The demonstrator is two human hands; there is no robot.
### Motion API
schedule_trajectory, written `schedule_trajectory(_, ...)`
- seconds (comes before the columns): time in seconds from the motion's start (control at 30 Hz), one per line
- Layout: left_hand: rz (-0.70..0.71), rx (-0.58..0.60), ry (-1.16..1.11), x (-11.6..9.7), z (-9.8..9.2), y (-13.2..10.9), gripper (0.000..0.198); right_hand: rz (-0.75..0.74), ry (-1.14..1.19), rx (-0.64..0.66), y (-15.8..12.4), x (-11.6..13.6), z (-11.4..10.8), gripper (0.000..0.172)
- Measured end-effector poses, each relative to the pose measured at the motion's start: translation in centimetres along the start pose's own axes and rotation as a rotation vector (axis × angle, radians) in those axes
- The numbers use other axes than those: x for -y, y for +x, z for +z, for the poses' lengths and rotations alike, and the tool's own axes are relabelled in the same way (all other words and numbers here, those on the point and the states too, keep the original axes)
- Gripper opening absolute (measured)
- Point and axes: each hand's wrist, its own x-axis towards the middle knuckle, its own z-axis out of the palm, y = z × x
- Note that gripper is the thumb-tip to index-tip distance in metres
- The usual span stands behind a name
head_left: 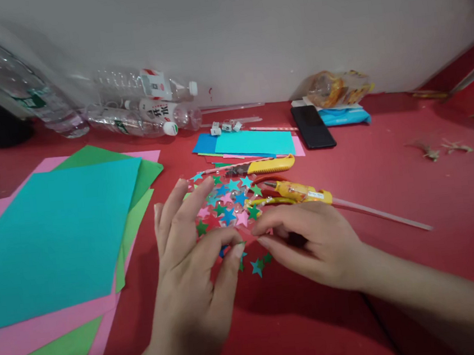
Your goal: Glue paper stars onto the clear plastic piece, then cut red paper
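Observation:
A heap of small paper stars [227, 201] in blue, green, pink and red lies on the red tabletop [391, 195], on what looks like a clear plastic piece. My left hand [190, 261] reaches over the heap, index and thumb pinching a small red paper piece [247, 234]. My right hand [311, 243] meets it from the right, its fingertips pinched on the same piece. A few loose stars [257, 266] lie just below the fingers.
Large blue, green and pink paper sheets [57, 236] lie at left. A yellow utility knife [261, 167], yellow scissors [298, 192] and a thin stick [380, 214] lie behind the stars. Farther back are smaller paper sheets [254, 142], a black phone [312, 126], clear bottles [141, 117] and a snack bag [335, 88].

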Motion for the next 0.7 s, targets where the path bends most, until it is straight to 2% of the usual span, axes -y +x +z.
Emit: schedule_trajectory(0.7, 0.018, 0.032, -0.015, 0.53, -0.05, 0.00, 0.015, -0.016, -0.026, -0.014, 0.18, 0.04, -0.23, 0.010)
